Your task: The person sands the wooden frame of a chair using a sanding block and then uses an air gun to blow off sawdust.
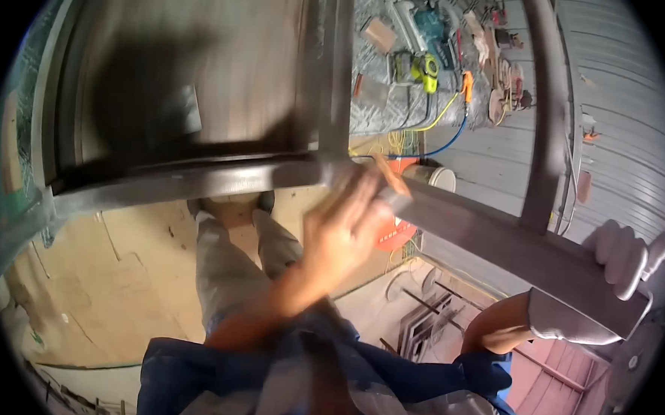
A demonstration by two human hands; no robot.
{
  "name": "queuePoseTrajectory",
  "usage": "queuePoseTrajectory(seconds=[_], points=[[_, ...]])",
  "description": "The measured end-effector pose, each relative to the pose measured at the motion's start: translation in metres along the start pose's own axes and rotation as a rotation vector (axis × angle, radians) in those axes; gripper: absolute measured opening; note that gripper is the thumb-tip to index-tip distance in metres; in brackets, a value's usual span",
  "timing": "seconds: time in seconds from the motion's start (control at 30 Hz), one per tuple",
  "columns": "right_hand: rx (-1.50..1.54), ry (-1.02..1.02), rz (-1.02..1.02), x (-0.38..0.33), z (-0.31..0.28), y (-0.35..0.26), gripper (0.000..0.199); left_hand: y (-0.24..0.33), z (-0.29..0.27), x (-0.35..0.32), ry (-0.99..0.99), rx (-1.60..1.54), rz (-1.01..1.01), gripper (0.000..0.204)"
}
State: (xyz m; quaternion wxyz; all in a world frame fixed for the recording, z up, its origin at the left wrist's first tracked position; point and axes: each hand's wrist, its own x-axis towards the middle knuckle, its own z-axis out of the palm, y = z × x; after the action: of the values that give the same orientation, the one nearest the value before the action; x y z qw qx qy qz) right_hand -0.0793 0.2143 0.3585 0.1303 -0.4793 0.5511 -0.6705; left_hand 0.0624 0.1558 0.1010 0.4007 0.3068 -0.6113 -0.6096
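A dark wooden frame (467, 218) with several rails spans the view in front of me. My left hand (343, 215), bare and smeared by motion, is closed round a small brown and grey sanding block (395, 184). The block is at the near rail, by the joint with the upright rail; whether it touches the wood is blurred. My right hand (619, 260), in a pale glove, grips the right end of the near rail, its fingers wrapped over the top edge. To the left, a flat panel (227, 59) sits inside the frame, shadowed in part.
Beyond the frame, a plastic-covered surface (367, 112) bears a green power tool (427, 71), a teal one (436, 32) and an orange air nozzle (467, 85) on a hose. A white bucket (443, 178) stands underneath. Metal racks (424, 317) lie low at right.
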Motion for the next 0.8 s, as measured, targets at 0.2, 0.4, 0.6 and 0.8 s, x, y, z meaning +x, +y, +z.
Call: queuePoseTrajectory(seconds=[0.2, 0.4, 0.6, 0.8], points=[[0.240, 0.037, 0.042, 0.002, 0.001, 0.000, 0.012, -0.065, -0.003, -0.006, 0.020, 0.292, -0.004, 0.051], [0.281, -0.177, 0.198, 0.006, -0.017, -0.006, 0.013, -0.035, -0.002, -0.030, -0.053, 0.287, -0.115, 0.058], [0.108, -0.163, 0.105, -0.004, -0.031, 0.002, 0.020, -0.050, 0.009, -0.035, 0.041, 0.375, -0.289, 0.052], [-1.079, -0.990, -0.270, 0.025, -0.059, -0.042, 0.054, -0.066, 0.029, -0.004, 0.188, 0.617, -0.085, 0.044]])
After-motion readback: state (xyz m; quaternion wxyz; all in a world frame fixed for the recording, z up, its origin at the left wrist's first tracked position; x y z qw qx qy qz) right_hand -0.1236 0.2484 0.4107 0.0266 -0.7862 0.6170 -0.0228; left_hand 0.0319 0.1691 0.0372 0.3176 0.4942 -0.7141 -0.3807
